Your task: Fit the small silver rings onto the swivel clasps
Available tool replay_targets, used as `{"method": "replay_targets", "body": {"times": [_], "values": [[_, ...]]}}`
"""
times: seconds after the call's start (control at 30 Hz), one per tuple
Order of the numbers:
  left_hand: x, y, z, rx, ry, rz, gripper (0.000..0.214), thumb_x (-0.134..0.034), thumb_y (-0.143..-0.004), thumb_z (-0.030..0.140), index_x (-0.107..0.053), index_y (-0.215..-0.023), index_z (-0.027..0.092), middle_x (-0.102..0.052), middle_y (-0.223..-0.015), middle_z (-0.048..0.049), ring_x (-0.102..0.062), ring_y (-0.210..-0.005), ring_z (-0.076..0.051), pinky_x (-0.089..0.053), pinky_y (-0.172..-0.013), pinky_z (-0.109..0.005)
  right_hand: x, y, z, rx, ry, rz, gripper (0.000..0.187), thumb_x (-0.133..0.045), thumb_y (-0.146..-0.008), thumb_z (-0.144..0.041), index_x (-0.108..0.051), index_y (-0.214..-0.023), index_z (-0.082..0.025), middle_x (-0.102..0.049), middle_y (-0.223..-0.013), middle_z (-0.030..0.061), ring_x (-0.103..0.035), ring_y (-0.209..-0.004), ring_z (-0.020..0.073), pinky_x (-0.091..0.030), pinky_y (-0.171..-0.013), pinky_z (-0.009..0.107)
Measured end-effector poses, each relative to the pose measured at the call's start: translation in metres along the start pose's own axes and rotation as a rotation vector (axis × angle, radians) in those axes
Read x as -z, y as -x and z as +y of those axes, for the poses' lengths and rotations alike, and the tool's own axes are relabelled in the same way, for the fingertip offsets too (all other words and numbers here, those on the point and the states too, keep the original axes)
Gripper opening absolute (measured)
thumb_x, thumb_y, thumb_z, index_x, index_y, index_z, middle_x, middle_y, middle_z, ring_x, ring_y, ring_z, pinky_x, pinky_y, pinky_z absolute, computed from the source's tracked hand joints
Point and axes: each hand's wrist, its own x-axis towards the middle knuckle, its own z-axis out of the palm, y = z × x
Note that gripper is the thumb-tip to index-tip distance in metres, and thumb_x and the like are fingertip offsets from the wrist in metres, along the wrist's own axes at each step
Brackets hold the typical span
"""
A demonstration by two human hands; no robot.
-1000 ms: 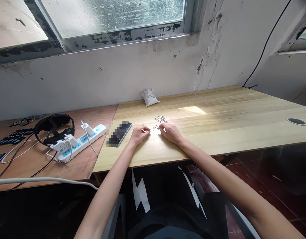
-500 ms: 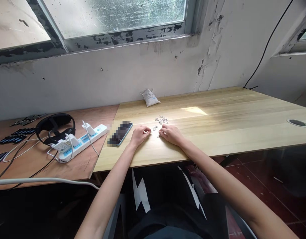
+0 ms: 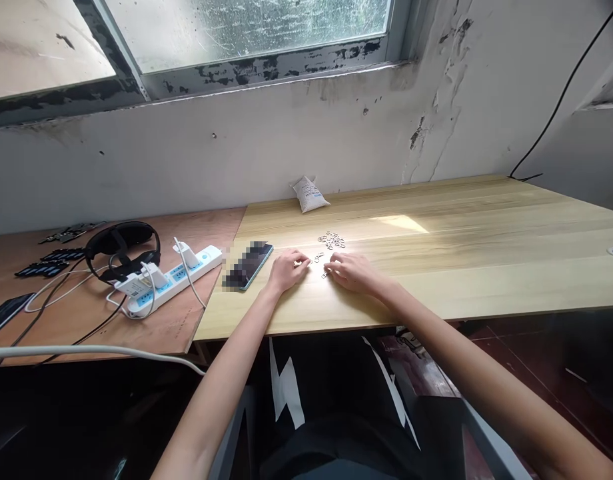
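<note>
My left hand (image 3: 288, 269) rests on the light wood table, thumb and forefinger pinched together at a tiny metal ring that barely shows at the fingertips. Facing it, my right hand (image 3: 352, 272) lies low over the table with fingers bent and closed. A small metal ring (image 3: 324, 275) pokes out at its fingertips. Between the hands and slightly beyond them are a few loose rings (image 3: 318, 258). Farther back lies a loose pile of several similar metal rings (image 3: 332, 240); their exact kind is too small to make out.
Left of my hand lies a phone (image 3: 256, 265), partly pixelated. A white power strip (image 3: 174, 281) with plugs and cables, plus a black headset (image 3: 122, 252), occupy the brown board. A small white packet (image 3: 309, 195) sits by the wall. The table's front edge (image 3: 336, 329) is close to me.
The view has shifted slightly, so the table things appear farther right. Both hands stay near the same rings, with only small finger movements.
</note>
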Motion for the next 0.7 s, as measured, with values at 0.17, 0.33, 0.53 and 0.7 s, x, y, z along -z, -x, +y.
{"method": "replay_targets", "body": {"times": [0.17, 0.33, 0.53, 0.7], "values": [[-0.002, 0.000, -0.001, -0.009, -0.009, -0.016, 0.015, -0.059, -0.088, 0.027, -0.070, -0.081, 0.021, -0.068, -0.085, -0.0030, -0.061, -0.086, -0.018, -0.048, -0.071, -0.029, 0.002, -0.010, -0.010, 0.233, 0.213, -0.113, 0.024, -0.048, -0.092, -0.009, -0.070, -0.084, -0.015, -0.068, -0.090, 0.0109, -0.059, -0.080, 0.0194, -0.035, -0.068, 0.031], [0.000, 0.000, -0.002, -0.001, -0.012, -0.002, 0.013, -0.060, -0.087, 0.026, -0.071, -0.081, 0.021, -0.067, -0.085, -0.0035, -0.060, -0.086, -0.019, -0.048, -0.074, -0.031, 0.006, -0.026, -0.016, 0.282, 0.222, -0.137, 0.023, -0.048, -0.090, -0.006, -0.069, -0.084, -0.013, -0.068, -0.088, 0.0126, -0.059, -0.081, 0.0208, -0.035, -0.068, 0.032], [0.000, -0.002, -0.004, -0.011, -0.025, 0.019, 0.005, -0.068, -0.082, 0.024, -0.073, -0.080, 0.023, -0.065, -0.086, -0.0034, -0.057, -0.092, -0.021, -0.047, -0.083, -0.035, -0.014, -0.026, -0.004, -0.060, 0.039, 0.113, 0.024, -0.044, -0.097, -0.025, -0.065, -0.097, -0.015, -0.065, -0.105, 0.0119, -0.056, -0.099, 0.0232, -0.035, -0.093, 0.038], [0.000, -0.002, -0.004, -0.006, -0.003, 0.057, 0.002, -0.074, -0.077, 0.022, -0.073, -0.077, 0.023, -0.066, -0.096, -0.0037, -0.054, -0.099, -0.023, -0.046, -0.090, -0.038, -0.030, -0.023, -0.002, -0.059, -0.048, 0.219, 0.022, -0.046, -0.096, -0.027, -0.066, -0.093, -0.018, -0.060, -0.121, 0.0129, -0.048, -0.117, 0.0263, -0.028, -0.104, 0.043]]}}
